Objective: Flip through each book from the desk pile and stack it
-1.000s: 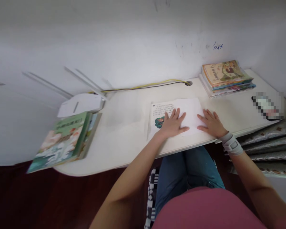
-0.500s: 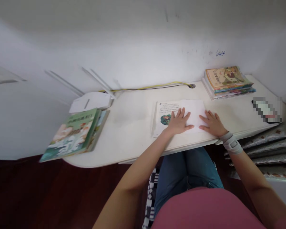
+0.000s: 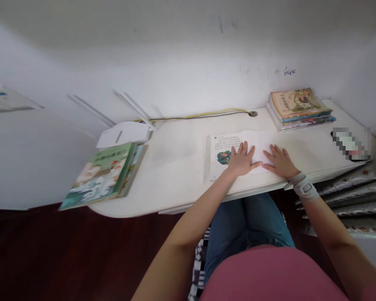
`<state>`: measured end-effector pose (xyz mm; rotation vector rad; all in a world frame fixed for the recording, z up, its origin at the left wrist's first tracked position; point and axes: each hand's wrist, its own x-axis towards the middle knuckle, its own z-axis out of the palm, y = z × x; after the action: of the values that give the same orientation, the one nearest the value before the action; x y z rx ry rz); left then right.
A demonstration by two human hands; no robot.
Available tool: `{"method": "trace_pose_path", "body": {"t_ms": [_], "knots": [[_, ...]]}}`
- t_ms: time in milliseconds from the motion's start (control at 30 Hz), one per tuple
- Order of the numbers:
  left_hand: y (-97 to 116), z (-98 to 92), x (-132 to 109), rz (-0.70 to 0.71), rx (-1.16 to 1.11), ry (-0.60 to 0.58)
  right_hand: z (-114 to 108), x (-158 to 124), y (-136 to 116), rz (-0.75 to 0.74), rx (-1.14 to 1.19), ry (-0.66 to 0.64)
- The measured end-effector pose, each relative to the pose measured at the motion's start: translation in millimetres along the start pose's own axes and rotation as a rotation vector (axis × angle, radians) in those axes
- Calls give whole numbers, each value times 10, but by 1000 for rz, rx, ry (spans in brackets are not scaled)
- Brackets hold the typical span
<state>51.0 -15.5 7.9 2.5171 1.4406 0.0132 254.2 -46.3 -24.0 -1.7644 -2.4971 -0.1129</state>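
**At desk's front edge: both hands flat on open book**

Near the front edge of the white desk [image 3: 175, 175], right of centre, an open book [image 3: 228, 144] lies flat w/ printed text and a small green picture on its left page. Left hand [image 3: 242, 160] rests on it, fingers spread, palm down, thumb pointing right. Right hand [image 3: 280, 162] lies just beside it on the right page, also flat w/ fingers spread; neither is pinching anything. A grey wristband [image 3: 304, 187] sits on the right wrist.

Vs. a second ago: hands and book keep the same pose relative to each other; the shift in the picture looks like head movement, not hand work. Left hand may cover slightly more of the page middle, hard to be sure. Judging by that, the book is being held open and pressed flat, no page lifted.

Elsewhere: stack of books [image 3: 301, 108] at back right corner; green-covered book pile [image 3: 103, 175] overhanging the left front edge; white router [image 3: 123, 133] behind it w/ antennas against the wall; yellow cable [image 3: 200, 114] along the back edge. Blurred-out item at far right, can't tell what.
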Motion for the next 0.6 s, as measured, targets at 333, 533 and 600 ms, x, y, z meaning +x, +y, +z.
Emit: {"method": "trace_pose_path", "body": {"t_ms": [333, 533, 600], "knots": [[-227, 46, -102, -169, -218, 212, -218, -44, -137, 31, -7, -11], [-831, 20, -541, -501, -811, 498, -311, 19, -638, -198, 101, 84], [-933, -18, -651, -548, -1157, 530, -262, 42, -766, -239, 131, 67]]}}
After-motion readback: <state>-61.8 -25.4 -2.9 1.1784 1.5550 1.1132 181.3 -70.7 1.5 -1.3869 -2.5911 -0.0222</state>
